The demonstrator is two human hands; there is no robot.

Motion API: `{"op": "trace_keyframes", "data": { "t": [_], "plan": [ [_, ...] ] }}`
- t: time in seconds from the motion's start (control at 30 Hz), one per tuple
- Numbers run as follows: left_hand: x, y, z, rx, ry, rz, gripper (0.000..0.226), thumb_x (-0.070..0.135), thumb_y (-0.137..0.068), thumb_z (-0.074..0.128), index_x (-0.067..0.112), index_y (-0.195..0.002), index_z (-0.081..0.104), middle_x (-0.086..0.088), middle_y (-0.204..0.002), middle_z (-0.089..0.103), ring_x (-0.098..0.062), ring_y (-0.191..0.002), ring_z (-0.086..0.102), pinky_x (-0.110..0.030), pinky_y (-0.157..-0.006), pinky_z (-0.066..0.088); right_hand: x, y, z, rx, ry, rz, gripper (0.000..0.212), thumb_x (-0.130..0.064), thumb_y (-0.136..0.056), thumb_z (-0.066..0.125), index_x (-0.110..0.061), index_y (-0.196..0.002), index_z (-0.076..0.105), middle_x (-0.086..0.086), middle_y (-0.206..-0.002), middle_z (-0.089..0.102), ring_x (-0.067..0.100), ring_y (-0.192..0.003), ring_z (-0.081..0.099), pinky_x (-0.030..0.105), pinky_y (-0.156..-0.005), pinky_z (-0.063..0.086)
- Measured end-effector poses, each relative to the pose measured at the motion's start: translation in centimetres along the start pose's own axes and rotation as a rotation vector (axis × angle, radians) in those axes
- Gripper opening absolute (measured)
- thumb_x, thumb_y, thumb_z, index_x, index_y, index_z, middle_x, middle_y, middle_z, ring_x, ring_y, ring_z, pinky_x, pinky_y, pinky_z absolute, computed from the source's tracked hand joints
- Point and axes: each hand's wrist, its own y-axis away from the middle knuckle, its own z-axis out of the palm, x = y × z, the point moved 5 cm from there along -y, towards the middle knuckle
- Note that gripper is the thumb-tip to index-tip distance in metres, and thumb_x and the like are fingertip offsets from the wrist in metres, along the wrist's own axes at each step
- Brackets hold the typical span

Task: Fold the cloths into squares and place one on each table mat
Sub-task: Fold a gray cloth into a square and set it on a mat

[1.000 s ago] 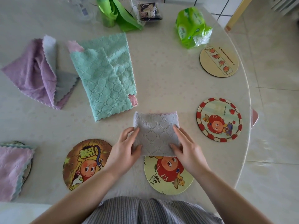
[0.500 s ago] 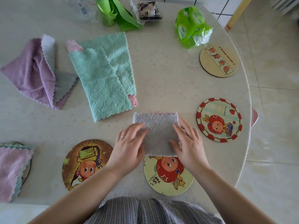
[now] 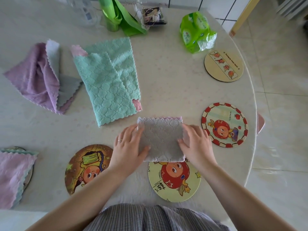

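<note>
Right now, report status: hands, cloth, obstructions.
Both hands, left and right, flat on the folded grey cloth. Cloth overlaps yellow mat edge. Nothing blocking.

Round table (image 3: 175, 80), pale cover. On it: 4 bare round mats, 1 grey folded cloth (image 3: 160, 139), teal cloth (image 3: 108, 84), purple cloth (image 3: 36, 77), green packet (image 3: 196, 30).

Folded cloth (image 3: 160, 139) overlaps near mat (image 3: 175, 182), between two mats (image 3: 224, 125).
</note>
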Motion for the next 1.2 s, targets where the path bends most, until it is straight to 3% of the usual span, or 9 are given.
{"op": "trace_keyframes", "data": {
  "t": [0.17, 0.27, 0.33, 0.5, 0.63, 0.8, 0.93, 1.03, 1.2],
  "plan": [
    [-0.3, -0.1, 0.0, -0.029, 0.281, -0.115, 0.045, 0.022, -0.088, 0.058, 0.025, -0.131, 0.049, -0.001, -0.132, 0.045, -0.023, -0.123, 0.040, -0.036, -0.102, 0.032, -0.7, -0.2, 1.0, -0.145, -0.127, 0.011, 0.057, -0.027, -0.088, 0.058, -0.030, -0.140, 0.033, -0.004, -0.129, 0.050, 0.015, -0.112, 0.047, 0.034, -0.097, 0.040],
    [0.2, -1.0, -0.4, -0.050, 0.458, -0.162, 0.039, 0.008, -0.088, 0.054, 0.017, -0.125, 0.057, -0.003, -0.124, 0.046, -0.018, -0.114, 0.047, -0.019, -0.093, 0.032, -1.9, -0.3, 0.9, -0.146, -0.275, 0.035, 0.050, -0.022, -0.090, 0.057, -0.036, -0.135, 0.040, -0.006, -0.114, 0.052, 0.007, -0.076, 0.050, 0.017, -0.066, 0.041],
    [0.3, -1.1, -1.0, -0.031, 0.523, -0.179, 0.038, 0.005, -0.088, 0.052, 0.016, -0.125, 0.057, -0.001, -0.122, 0.045, -0.014, -0.107, 0.048, -0.016, -0.089, 0.031, -2.4, 0.0, 0.3, -0.094, -0.348, 0.035, 0.048, -0.019, -0.090, 0.058, -0.037, -0.132, 0.044, -0.008, -0.104, 0.050, 0.006, -0.068, 0.047, 0.014, -0.059, 0.037],
    [-2.2, 1.3, -3.2, 0.079, 0.678, -0.256, 0.037, 0.007, -0.087, 0.056, 0.031, -0.115, 0.061, 0.005, -0.120, 0.050, -0.012, -0.103, 0.053, -0.024, -0.089, 0.041, -4.9, 2.2, 0.0, -0.076, -0.522, 0.019, 0.042, -0.019, -0.089, 0.060, -0.039, -0.125, 0.052, -0.017, -0.116, 0.044, -0.015, -0.086, 0.042, -0.001, -0.069, 0.034],
    [-6.3, 5.2, -4.8, 0.042, 0.901, -0.350, 0.046, -0.002, -0.084, 0.058, 0.042, -0.097, 0.065, 0.004, -0.107, 0.064, -0.008, -0.094, 0.060, -0.023, -0.076, 0.046, -8.2, 4.1, 3.1, -0.271, -0.695, 0.050, 0.035, -0.021, -0.085, 0.065, -0.048, -0.107, 0.058, -0.019, -0.117, 0.053, -0.007, -0.096, 0.051, 0.015, -0.081, 0.043],
    [-11.7, 9.5, -6.9, 0.000, 1.008, -0.411, 0.041, -0.010, -0.084, 0.055, 0.027, -0.098, 0.065, 0.007, -0.094, 0.065, 0.007, -0.072, 0.063, -0.011, -0.064, 0.050, -12.9, 6.5, 8.2, -0.402, -0.806, 0.075, 0.035, -0.016, -0.081, 0.070, -0.047, -0.094, 0.063, -0.019, -0.115, 0.060, 0.004, -0.106, 0.059, 0.037, -0.097, 0.049],
    [-15.3, 11.2, -7.2, -0.075, 0.916, -0.392, 0.040, -0.005, -0.084, 0.059, 0.033, -0.096, 0.062, 0.004, -0.095, 0.066, 0.004, -0.077, 0.064, -0.011, -0.064, 0.050, -15.7, 7.4, 10.2, -0.355, -0.620, 0.029, 0.039, -0.016, -0.083, 0.067, -0.040, -0.112, 0.058, -0.016, -0.120, 0.056, 0.002, -0.109, 0.053, 0.023, -0.098, 0.043],
    [-16.7, 11.2, -7.0, -0.124, 0.782, -0.317, 0.037, -0.001, -0.084, 0.062, 0.031, -0.102, 0.059, 0.002, -0.108, 0.058, 0.001, -0.089, 0.059, -0.009, -0.070, 0.049, -16.9, 7.7, 10.6, -0.304, -0.491, -0.020, 0.044, -0.013, -0.085, 0.063, -0.029, -0.125, 0.054, -0.017, -0.120, 0.051, -0.003, -0.108, 0.048, 0.007, -0.089, 0.037],
    [-18.1, 10.6, -6.3, -0.187, 0.565, -0.172, 0.042, 0.012, -0.081, 0.068, 0.027, -0.119, 0.057, 0.003, -0.117, 0.049, -0.012, -0.108, 0.053, -0.029, -0.098, 0.045, -16.9, 8.5, 11.5, -0.206, -0.419, 0.006, 0.046, -0.008, -0.086, 0.062, -0.024, -0.128, 0.054, -0.014, -0.122, 0.046, 0.007, -0.113, 0.051, 0.022, -0.098, 0.043]
  ]
}}
